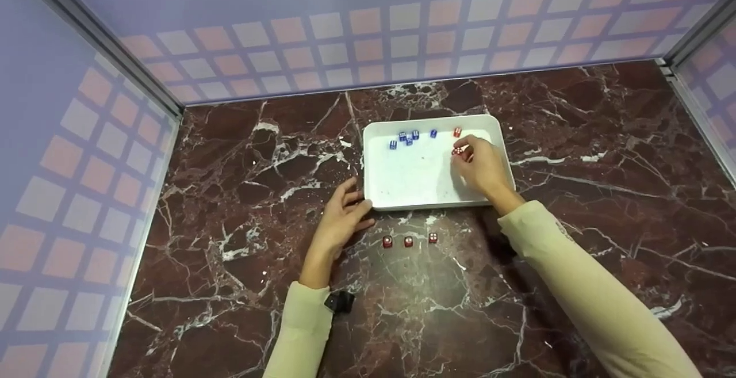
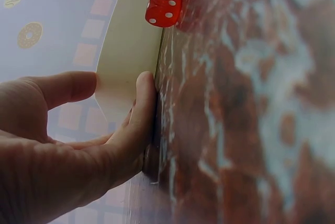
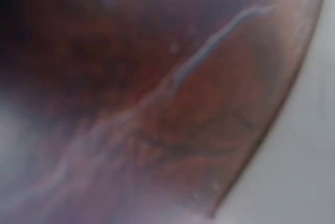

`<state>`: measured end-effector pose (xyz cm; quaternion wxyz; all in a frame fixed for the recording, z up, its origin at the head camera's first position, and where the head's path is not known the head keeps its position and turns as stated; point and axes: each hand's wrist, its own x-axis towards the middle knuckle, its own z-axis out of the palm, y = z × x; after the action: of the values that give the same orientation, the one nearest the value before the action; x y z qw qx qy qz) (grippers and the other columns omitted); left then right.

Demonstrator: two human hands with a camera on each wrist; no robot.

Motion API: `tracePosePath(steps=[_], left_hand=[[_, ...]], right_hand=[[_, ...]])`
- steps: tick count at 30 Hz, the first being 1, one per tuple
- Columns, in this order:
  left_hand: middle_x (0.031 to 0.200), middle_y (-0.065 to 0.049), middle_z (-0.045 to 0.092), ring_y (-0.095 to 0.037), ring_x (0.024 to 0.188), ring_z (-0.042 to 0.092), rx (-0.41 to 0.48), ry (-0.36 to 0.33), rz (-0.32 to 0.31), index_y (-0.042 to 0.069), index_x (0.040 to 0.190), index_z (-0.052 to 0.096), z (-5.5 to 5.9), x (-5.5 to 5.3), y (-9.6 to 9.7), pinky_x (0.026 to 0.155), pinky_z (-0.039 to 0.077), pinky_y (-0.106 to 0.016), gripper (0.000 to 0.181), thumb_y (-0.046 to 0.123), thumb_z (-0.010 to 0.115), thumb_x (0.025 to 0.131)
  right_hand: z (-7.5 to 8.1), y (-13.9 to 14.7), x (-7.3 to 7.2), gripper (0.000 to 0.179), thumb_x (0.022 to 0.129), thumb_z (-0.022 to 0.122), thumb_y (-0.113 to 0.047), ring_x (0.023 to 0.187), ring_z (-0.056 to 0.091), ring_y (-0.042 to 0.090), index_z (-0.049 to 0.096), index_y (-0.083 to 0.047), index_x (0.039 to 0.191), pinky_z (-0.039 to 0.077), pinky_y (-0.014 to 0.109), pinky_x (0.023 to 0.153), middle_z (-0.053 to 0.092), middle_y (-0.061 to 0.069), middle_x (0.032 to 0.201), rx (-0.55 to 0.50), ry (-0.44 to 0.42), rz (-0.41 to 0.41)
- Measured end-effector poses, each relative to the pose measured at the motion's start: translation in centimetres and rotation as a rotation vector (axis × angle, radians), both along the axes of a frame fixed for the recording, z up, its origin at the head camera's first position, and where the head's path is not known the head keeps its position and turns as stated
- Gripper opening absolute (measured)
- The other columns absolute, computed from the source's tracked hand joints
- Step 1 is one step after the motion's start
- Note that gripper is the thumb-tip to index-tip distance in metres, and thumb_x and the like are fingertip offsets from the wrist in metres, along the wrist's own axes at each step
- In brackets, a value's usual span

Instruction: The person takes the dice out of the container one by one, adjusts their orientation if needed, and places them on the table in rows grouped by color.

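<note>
Die [image 1: 458,151], red, probably light, hard and slippery, best taken by opposite faces, sits pinched in the right hand [image 1: 482,164] over the tray [image 1: 405,182], whose near-left corner the loosely spread left hand [image 1: 338,221] touches.

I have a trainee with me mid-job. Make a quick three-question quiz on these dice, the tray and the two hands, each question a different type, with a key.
1. Count: how many red dice sit on the tabletop in front of the white tray?
2. True or false: the left hand is touching a blue die.
3. Fill in the colour: the right hand pinches a ____ die.

Key:
1. Three.
2. False; it touches the white tray at its near left corner, as the head view shows.
3. Red.
</note>
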<state>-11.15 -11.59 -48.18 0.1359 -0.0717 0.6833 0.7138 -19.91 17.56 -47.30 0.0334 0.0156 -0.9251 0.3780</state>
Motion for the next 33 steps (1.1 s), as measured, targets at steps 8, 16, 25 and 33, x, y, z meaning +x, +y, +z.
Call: tracePosePath(steps=[8,16,25,33], left_hand=[[0.152,-0.032,0.046,-0.045,0.131,0.057,-0.006,0.006,0.012,0.0,0.164,0.03,0.0,-0.2,0.1,0.096,0.065,-0.044,0.068,0.003,0.062,0.104],[0.153,-0.031,0.045,-0.044,0.131,0.056,-0.007,-0.006,0.018,0.0,0.163,0.031,0.2,-0.1,0.1,0.097,0.065,-0.044,0.067,0.002,0.061,0.104],[0.154,-0.031,0.045,-0.045,0.135,0.055,-0.025,0.01,-0.001,-0.002,0.163,0.03,0.1,0.0,0.2,0.099,0.064,-0.045,0.065,0.004,0.06,0.106],[0.154,-0.031,0.046,-0.044,0.133,0.056,-0.032,0.002,0.021,-0.002,0.162,0.032,0.3,0.0,0.3,0.098,0.064,-0.045,0.064,0.003,0.061,0.105]], right_hand=[[1.9,0.8,2.5,0.024,0.091,0.072,-0.001,0.08,0.063,0.031,0.075,0.0,0.114,0.049,0.037,0.073,0.061,0.017,0.104,0.028,0.113,0.13],[2.1,1.9,4.9,0.027,0.088,0.076,0.006,0.084,0.071,0.033,0.071,0.005,0.114,0.056,0.038,0.077,0.069,0.018,0.101,-0.036,0.158,0.182],[2.2,2.5,8.3,0.018,0.087,0.081,0.004,0.081,0.066,0.022,0.074,-0.004,0.102,0.059,0.036,0.072,0.067,0.01,0.093,-0.011,0.145,0.261],[1.9,2.9,10.6,0.019,0.089,0.079,0.003,0.073,0.061,0.01,0.073,-0.005,0.105,0.06,0.027,0.065,0.068,-0.002,0.083,0.016,-0.024,0.536]])
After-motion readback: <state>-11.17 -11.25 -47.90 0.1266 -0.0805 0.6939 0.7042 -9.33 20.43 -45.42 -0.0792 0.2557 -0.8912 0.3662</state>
